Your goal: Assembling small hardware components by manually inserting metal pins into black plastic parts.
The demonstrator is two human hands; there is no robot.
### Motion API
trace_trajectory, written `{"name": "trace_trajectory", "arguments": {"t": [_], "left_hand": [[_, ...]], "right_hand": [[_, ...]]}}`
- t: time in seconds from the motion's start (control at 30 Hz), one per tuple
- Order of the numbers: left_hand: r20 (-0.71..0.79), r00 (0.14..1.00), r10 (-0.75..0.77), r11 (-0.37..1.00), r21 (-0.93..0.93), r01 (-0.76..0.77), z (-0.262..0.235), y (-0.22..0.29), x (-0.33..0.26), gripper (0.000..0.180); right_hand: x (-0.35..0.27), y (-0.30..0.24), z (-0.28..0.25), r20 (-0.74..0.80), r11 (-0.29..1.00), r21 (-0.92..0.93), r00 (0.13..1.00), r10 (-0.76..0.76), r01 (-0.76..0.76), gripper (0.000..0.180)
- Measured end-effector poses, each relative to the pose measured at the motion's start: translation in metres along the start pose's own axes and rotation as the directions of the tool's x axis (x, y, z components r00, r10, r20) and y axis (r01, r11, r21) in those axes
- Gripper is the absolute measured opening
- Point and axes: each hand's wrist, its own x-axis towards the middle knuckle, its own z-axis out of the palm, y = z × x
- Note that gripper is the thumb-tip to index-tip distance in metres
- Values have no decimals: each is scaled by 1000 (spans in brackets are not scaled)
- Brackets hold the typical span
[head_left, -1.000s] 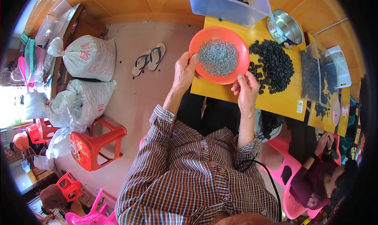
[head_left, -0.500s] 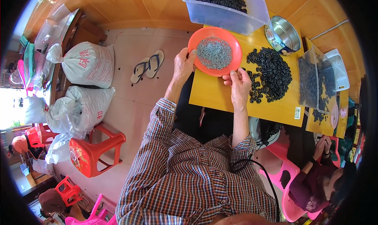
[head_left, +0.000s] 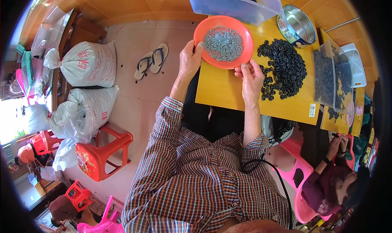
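Note:
An orange-red plate holds a heap of small, thin grey metal pieces, like pins or screws; they are too small to name surely. Its left rim is pinched between the thumb and fingers of my left hand. At the lower right rim, my right hand grips the same plate, thumb on top. The plate is over the far left part of the yellow table. Just right of my right hand lies a pile of small black ring-shaped parts.
Beyond the plate stands a clear plastic bin of black parts, beside a round metal tin. Another clear bin is at right, near a seated person. White sacks, sandals and a red stool occupy the left floor.
The view has shifted a little. Both hands still hold the plate, which appears slightly higher in the picture. The seated person's hands at right have moved slightly.

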Motion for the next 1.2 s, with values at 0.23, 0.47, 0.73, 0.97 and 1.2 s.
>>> {"name": "trace_trajectory", "arguments": {"t": [0.23,0.47,0.73,0.97,1.2], "left_hand": [[-92,989,-116,963,-255,89,4,-5,-17,34],[-314,945,-94,995,-56,80,-11,-78,-50,26],[-122,947,298,735,662,-146,-4,-80,-60,21],[-188,947,259,836,534,-123,-11,-79,-56,18],[-229,935,269,839,533,-111,-14,-74,-57,14]], "right_hand": [[-13,-1,-3,-109,999,20,994,-30,32,34],[-77,-4,-3,146,857,-451,968,-205,250,12],[-103,-13,-31,122,747,-578,940,-319,329,10],[-99,-32,-77,-147,567,-814,899,-412,127,32],[-83,-37,-86,-199,399,-915,925,-325,-56,41]]}}
